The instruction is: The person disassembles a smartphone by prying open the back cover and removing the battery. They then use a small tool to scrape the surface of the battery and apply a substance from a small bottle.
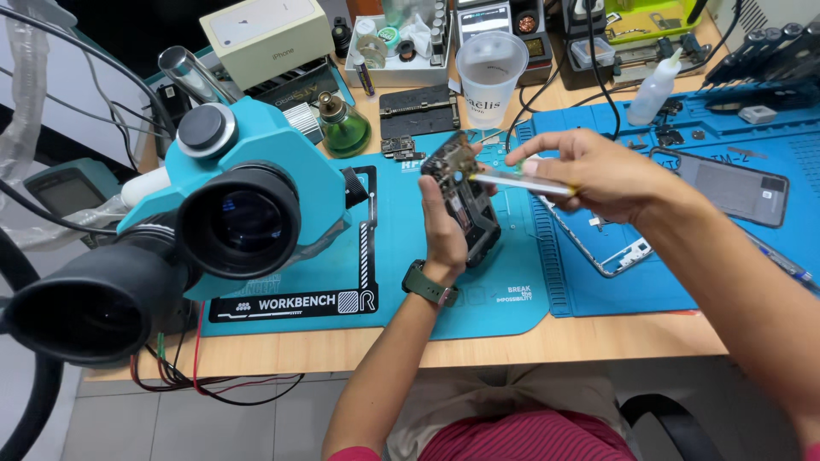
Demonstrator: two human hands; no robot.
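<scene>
Above the teal work mat [504,294] on the counter [547,337], the left hand [444,226] grips an opened phone [465,201]; the right hand [598,175] pinches tweezers [521,181] touching its top, beside a microscope [231,205].

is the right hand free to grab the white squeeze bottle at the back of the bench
Probably not yet: the right hand is pinching a thin tool against the opened phone. The path to the squeeze bottle looks open otherwise.
</scene>
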